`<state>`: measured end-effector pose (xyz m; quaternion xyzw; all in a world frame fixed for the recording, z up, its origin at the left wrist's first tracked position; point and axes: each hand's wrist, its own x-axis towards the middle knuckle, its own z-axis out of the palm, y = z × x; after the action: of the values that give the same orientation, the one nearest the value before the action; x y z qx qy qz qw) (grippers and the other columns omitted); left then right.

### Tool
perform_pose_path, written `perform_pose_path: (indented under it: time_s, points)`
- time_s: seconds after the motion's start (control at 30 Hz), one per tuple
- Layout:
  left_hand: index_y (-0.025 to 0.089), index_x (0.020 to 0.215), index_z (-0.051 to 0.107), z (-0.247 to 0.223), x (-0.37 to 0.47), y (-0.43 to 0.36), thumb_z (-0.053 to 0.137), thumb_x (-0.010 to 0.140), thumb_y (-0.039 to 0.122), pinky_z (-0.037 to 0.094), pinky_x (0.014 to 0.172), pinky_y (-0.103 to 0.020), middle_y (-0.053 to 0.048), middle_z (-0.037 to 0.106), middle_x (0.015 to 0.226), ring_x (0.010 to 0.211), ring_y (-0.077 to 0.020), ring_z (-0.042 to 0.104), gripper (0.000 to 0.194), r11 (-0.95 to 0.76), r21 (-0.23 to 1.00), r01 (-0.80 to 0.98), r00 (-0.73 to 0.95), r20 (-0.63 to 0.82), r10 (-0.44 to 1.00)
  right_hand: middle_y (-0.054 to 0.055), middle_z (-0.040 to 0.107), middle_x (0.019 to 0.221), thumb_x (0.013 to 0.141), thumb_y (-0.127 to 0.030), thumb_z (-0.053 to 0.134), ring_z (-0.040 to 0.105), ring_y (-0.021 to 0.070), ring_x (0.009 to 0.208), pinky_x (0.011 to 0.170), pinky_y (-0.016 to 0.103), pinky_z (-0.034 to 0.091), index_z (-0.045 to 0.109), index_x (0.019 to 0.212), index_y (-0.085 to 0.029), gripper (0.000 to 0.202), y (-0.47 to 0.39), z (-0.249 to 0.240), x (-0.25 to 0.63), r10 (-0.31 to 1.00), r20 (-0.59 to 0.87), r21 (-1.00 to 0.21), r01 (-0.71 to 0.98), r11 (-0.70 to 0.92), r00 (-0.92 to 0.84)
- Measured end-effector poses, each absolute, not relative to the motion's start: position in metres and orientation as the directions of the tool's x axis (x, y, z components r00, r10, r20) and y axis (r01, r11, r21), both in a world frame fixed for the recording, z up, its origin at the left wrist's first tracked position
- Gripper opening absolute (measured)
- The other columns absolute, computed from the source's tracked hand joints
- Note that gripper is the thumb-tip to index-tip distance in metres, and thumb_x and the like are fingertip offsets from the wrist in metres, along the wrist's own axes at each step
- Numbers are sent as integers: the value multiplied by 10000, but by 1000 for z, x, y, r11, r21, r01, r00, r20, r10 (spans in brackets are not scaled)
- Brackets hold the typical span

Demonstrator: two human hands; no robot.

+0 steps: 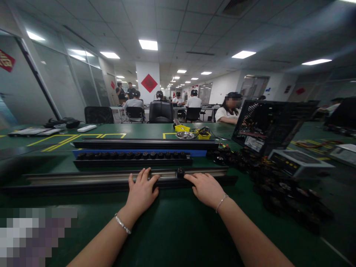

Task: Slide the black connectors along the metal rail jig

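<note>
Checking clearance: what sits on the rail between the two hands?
Head view: one small black knob on the rail, just beyond the right hand; left hand lies flat.

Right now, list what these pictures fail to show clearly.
- Head view: right hand fingertips hide where they meet the small black part on the rail.
- Black parts pile: blurred, pieces indistinct.
- Bottom-left corner: pixelated.
- Open computer case: interior too dark.

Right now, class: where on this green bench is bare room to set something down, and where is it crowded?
Bare green mat lies between the forearms, below the left hand and right hand resting on the near rail. Another patch lies left of the blue strip. Crowded: black parts and the open computer case at right.
</note>
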<state>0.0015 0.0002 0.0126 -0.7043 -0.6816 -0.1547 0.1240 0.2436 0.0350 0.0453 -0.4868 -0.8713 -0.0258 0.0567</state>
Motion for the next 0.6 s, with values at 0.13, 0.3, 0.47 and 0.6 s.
perform_pose_path:
  time_s: [0.13, 0.3, 0.47, 0.6]
  points:
    - [378, 1195, 536, 12, 1, 0, 509, 768, 302, 142, 1034, -638, -88, 435, 1389, 1308, -305, 334, 435, -47, 31, 998, 30, 396, 918, 47, 605, 1123, 811, -203, 434, 512, 202, 1076, 923, 366, 302, 450, 1297, -339, 504, 35, 46, 248, 847, 117, -12, 852, 524, -519]
    - [372, 1198, 534, 12, 1, 0, 503, 774, 311, 159, 1029, -633, -96, 434, 1390, 1303, -303, 342, 430, -58, 18, 998, 46, 405, 913, 43, 608, 1111, 806, -187, 425, 521, 204, 1059, 911, 371, 318, 455, 1292, -336, 509, 36, 46, 249, 843, 125, -10, 849, 528, -522]
    - [369, 1199, 537, 14, 2, -1, 512, 770, 303, 142, 1043, -623, -86, 432, 1395, 1307, -297, 338, 435, -34, 32, 999, 20, 378, 926, 45, 613, 1092, 805, -200, 439, 526, 201, 1053, 906, 362, 326, 461, 1287, -326, 499, 36, 46, 249, 848, 114, -17, 853, 522, -517]
    - [370, 1195, 541, 14, 2, -1, 512, 770, 305, 141, 1043, -625, -86, 434, 1392, 1305, -300, 340, 431, -37, 35, 999, 21, 381, 924, 44, 599, 1149, 804, -203, 442, 510, 199, 1086, 921, 361, 321, 460, 1292, -327, 504, 37, 48, 251, 854, 99, -34, 856, 516, -511]
